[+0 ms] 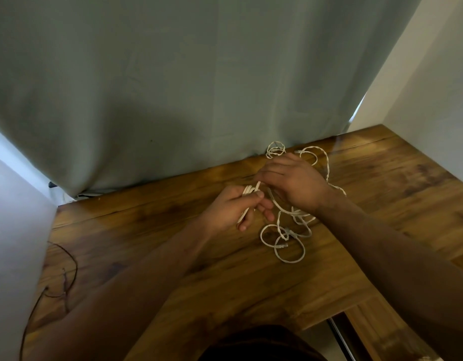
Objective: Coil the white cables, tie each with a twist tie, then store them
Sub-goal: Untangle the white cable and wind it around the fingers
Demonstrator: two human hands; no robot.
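Left hand: the left hand (234, 208), at the centre of the frame, has its fingers and thumb curled round a small bundle of white cable (248, 192); this grip looks meant to keep the finished turns from springing apart while more is added.

Right hand: the right hand (294, 182) sits just right of the left, back of the hand to the camera, fingers bent down over the strand leading into the bundle. It seems to be feeding or guiding cable, but whether the fingers actually pinch it is hidden, so I cannot tell.

Loose cables: the rest of the white cables (287, 238) lie in a slack tangle on the counter (173, 269), right of centre, some loops below the hands and some above them near the curtain (173, 87). Left slack, they can likely be drawn in without snagging.

Connectors: small plug ends show among the lower loops.

Stage: coiling of one cable appears under way; no tied coil shows.

Twist ties: thin dark wiry strands (66, 277) lie at the lower left of the frame, well apart from the hands; possibly the ties, though too thin to be sure.

Storage: no container is visible.
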